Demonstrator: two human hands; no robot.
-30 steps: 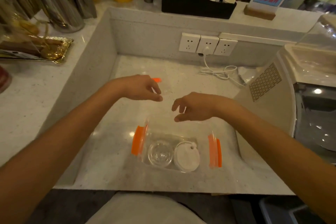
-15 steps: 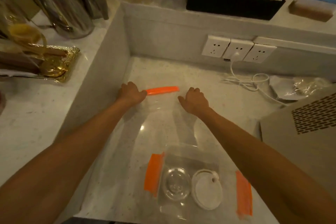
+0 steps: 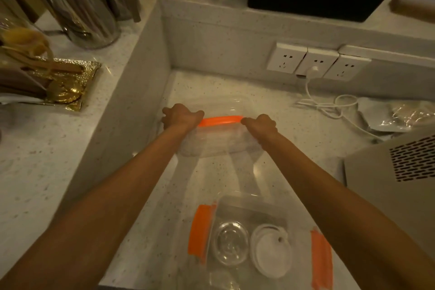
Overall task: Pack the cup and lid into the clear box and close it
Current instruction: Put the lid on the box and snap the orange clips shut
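Note:
The clear box [image 3: 256, 207] stands near the front of the sunken counter, with orange clasps on its left [image 3: 200, 231] and right [image 3: 321, 261] sides. Inside it sit a clear cup [image 3: 230, 245] on the left and a white cup lid [image 3: 270, 251] on the right. Farther back, the box's clear cover [image 3: 220, 141] with an orange edge strip [image 3: 221, 120] is tilted up off the counter. My left hand [image 3: 181, 116] grips the cover's left end and my right hand [image 3: 260, 125] grips its right end.
Grey walls [image 3: 131, 92] bound the recess on the left and back. Wall sockets [image 3: 315, 62] with a white cable [image 3: 329, 106] sit at the back right. A grey vented appliance [image 3: 395, 167] stands right, foil packets [image 3: 400, 115] behind it. Metal jugs [image 3: 77, 4] and a gold tray [image 3: 63, 82] occupy the upper counter.
Both hands reached back from above the box to the clear cover, closed on its two ends and lifted its near edge off the counter. The view shifted forward and down.

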